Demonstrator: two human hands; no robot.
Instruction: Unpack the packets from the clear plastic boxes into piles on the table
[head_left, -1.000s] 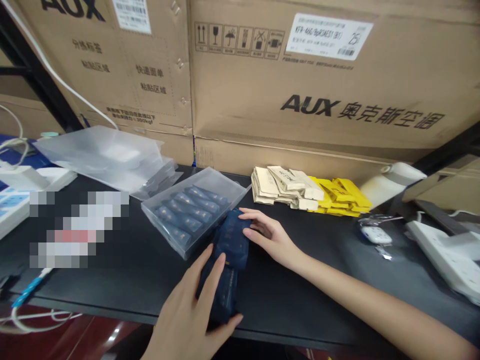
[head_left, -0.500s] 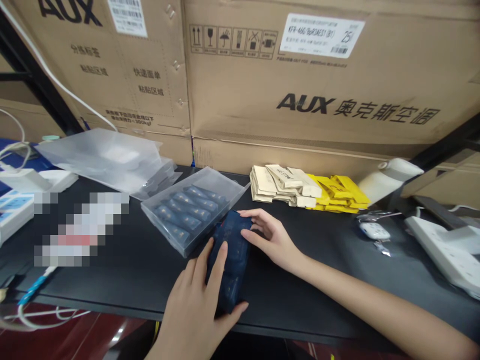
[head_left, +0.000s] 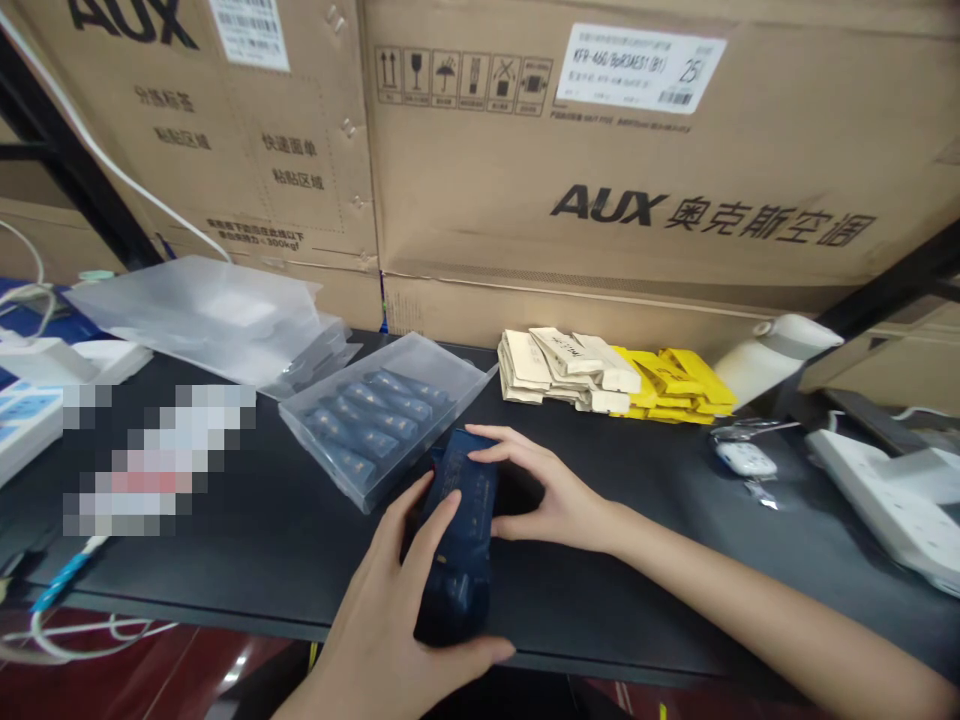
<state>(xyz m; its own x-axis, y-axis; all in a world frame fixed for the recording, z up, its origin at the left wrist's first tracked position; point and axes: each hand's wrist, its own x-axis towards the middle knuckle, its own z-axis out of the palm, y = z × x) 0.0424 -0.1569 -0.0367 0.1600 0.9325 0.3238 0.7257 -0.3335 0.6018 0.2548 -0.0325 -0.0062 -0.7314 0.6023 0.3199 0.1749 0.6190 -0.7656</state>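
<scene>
A stack of dark blue sachets (head_left: 459, 535) lies near the front edge of the black table (head_left: 637, 560). My left hand (head_left: 397, 620) wraps around its near end, fingers on top and thumb beneath. My right hand (head_left: 547, 495) curls around the far end of the same stack. Just left of it stands a clear plastic box (head_left: 386, 415) holding several more blue sachets in a row.
Beige packets (head_left: 562, 370) and yellow packets (head_left: 675, 385) are piled at the back. Frosted plastic bags (head_left: 210, 315) lie back left, a white power strip (head_left: 885, 500) and a white bottle (head_left: 780, 355) at right. Big cardboard cartons (head_left: 600, 160) form the back wall.
My right hand has gone from lying flat on the sachets to curling around their far end. My left hand has tightened on the near end and the stack has lifted a little.
</scene>
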